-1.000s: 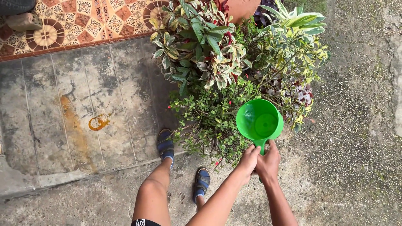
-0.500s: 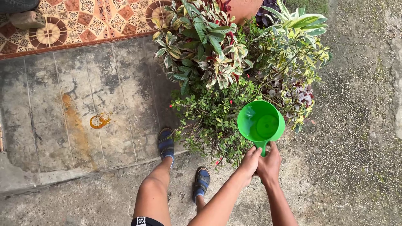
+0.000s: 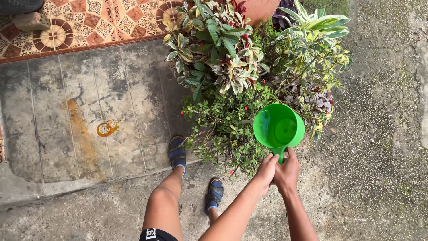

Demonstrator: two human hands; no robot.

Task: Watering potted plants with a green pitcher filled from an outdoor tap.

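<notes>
A bright green plastic dipper with a short handle hangs over the low leafy plants. Both hands grip its handle side by side: my left hand on the left, my right hand on the right. The bowl tilts slightly away from me, its inside looks wet, and I cannot tell how much water is in it. Below it is a cluster of green, variegated and purple plants.
My two feet in dark sandals stand at the edge of a worn concrete slab. A patterned tiled floor lies beyond it. Rough gravelly ground spreads to the right. A rusty ring stain marks the slab.
The dipper has lifted slightly and tipped a little more away from me. My hands stay on the handle, and my view has shifted only slightly.
</notes>
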